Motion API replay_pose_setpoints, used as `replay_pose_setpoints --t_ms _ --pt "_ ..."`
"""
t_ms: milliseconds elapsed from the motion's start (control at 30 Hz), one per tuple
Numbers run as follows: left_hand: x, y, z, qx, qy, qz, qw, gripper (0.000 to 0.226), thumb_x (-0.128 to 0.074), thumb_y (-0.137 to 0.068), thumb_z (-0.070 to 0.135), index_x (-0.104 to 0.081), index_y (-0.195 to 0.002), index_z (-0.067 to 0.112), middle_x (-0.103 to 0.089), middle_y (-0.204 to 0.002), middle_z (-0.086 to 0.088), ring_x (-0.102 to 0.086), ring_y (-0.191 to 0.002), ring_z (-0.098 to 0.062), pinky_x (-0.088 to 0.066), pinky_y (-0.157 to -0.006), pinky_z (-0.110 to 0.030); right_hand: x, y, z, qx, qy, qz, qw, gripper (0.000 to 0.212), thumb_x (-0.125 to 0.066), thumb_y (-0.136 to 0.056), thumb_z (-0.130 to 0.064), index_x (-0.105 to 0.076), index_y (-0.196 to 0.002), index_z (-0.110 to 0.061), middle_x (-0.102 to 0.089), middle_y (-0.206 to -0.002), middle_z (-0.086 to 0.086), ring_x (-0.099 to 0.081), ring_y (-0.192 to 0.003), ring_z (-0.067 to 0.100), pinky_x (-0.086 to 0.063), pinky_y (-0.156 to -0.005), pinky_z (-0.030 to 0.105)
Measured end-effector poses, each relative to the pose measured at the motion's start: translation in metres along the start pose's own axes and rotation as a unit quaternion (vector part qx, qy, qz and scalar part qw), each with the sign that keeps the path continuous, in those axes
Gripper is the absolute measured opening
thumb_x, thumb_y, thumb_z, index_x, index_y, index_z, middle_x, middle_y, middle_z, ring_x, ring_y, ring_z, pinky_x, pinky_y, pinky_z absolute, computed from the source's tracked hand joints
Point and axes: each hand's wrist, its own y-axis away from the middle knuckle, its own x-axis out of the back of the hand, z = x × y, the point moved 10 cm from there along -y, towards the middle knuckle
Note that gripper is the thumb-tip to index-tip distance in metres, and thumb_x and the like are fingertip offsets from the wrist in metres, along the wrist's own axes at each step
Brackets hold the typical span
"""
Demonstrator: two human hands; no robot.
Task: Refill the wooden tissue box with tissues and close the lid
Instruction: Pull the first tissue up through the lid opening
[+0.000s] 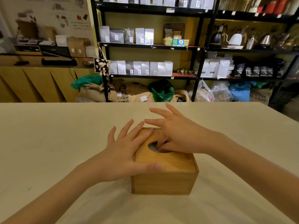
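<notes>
A square wooden tissue box (163, 183) stands on the pale table (48, 143), near its front middle. Its wooden lid (171, 162) lies flat on top and has an oval hole (152, 146) through which something pale shows. My left hand (126, 152) rests spread against the box's left side, with the thumb across the lid's near edge and the fingers fanned over its left rim. My right hand (176, 135) lies over the far right of the lid, thumb and a finger dipping into the hole, the other fingers spread above the far edge.
Beyond the table's far edge stand black shelves (150, 46) with silver and white bags, kettles (234, 39) at the right, and sacks (129, 92) on the floor. A wooden counter (37, 81) runs along the left.
</notes>
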Motion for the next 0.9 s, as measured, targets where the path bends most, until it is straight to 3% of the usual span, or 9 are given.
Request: replay_pose_setpoints --t_ms 367,533,767,833,900 --pt "-0.001 0.001 0.002 0.005 0.034 0.005 0.999 0.1 -0.024 -0.05 0.088 0.007 -0.137 0.048 0.021 -0.135 0.035 0.026 -0.13 0.005 0.02 -0.109 -0.043 0.006 0.004 -0.009 0.035 -0.006 0.03 0.999 0.021 -0.055 -0.085 -0.033 -0.075 -0.081 -0.027 -0.034 -0.148 -0.01 -0.006 -0.139 0.011 0.007 -0.111 0.03" --pt "-0.002 0.001 0.001 0.016 0.038 0.012 0.999 0.1 -0.025 -0.05 0.089 0.006 -0.137 0.049 0.019 -0.15 0.024 0.026 -0.132 0.005 0.021 -0.109 -0.043 0.02 0.015 -0.009 0.034 -0.003 0.054 0.998 0.023 -0.051 -0.089 -0.034 -0.072 -0.093 -0.026 -0.04 -0.145 -0.009 -0.008 -0.138 0.01 0.005 -0.106 0.02" --pt "-0.002 0.0 0.002 0.017 0.044 0.021 0.999 0.103 -0.024 -0.046 0.091 0.003 -0.137 0.05 0.015 -0.151 0.022 0.022 -0.132 0.006 0.018 -0.111 -0.043 0.04 0.026 -0.007 0.015 -0.038 0.087 0.995 0.024 -0.041 -0.094 -0.031 -0.057 -0.109 -0.021 -0.044 -0.14 -0.006 -0.017 -0.135 0.007 -0.007 -0.104 0.016" --pt "0.0 0.001 0.003 0.011 0.06 0.024 0.998 0.096 -0.03 -0.046 0.089 -0.003 -0.132 0.056 0.011 -0.151 0.023 0.02 -0.129 0.01 0.016 -0.111 -0.042 0.043 0.029 -0.005 0.006 -0.042 0.098 0.994 0.022 -0.04 -0.094 -0.03 -0.054 -0.108 -0.021 -0.049 -0.134 -0.004 -0.027 -0.131 0.01 -0.012 -0.101 0.016" --pt "0.005 -0.002 0.005 -0.001 0.093 0.029 0.995 0.075 -0.039 -0.048 0.085 -0.016 -0.118 0.069 0.001 -0.151 0.024 0.016 -0.125 0.015 0.012 -0.111 -0.041 0.046 0.033 -0.006 -0.001 -0.051 0.11 0.993 0.02 -0.04 -0.094 -0.029 -0.054 -0.105 -0.02 -0.056 -0.123 -0.002 -0.04 -0.12 0.013 -0.022 -0.096 0.018"
